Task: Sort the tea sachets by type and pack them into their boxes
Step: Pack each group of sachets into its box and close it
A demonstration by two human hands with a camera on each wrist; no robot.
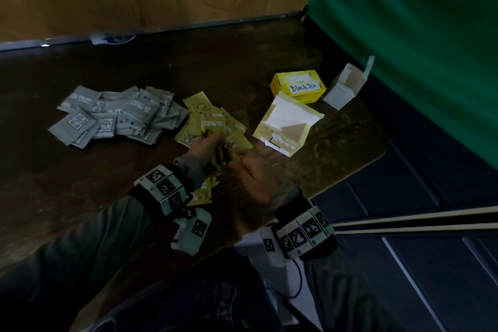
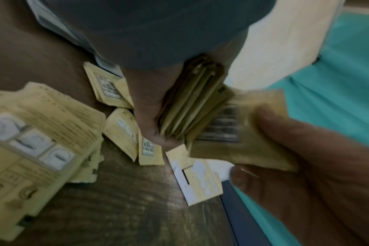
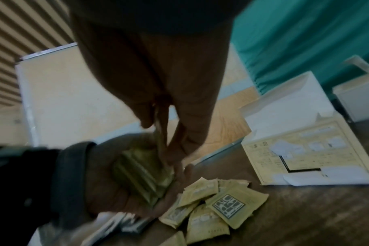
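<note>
The left hand [image 1: 206, 147] grips a stack [image 3: 141, 174] of yellow sachets on edge, thumb on one face and fingers on the other. The right hand [image 1: 253, 170] pinches one more sachet [image 2: 238, 126] and brings it against the stack's outer face. To do this well, I would square the new sachet's edges to the stack before the left thumb clamps it, and keep the stack's bottom edges level so it will slide into a box in one go.

More loose yellow sachets [image 1: 213, 121] lie on the surface [image 1: 80, 183] just beyond the hands, some under the left wrist; these want gathering one at a time, label side matching. The grey sachets [image 1: 116, 116] lie in their own heap to the left, touching the yellow heap at its edge, so take care not to pick a grey one.

The open yellow box [image 1: 285, 124] lies just right of the hands, the "Black Tea" box [image 1: 297, 86] behind it, a white box [image 1: 343, 86] further right
</note>
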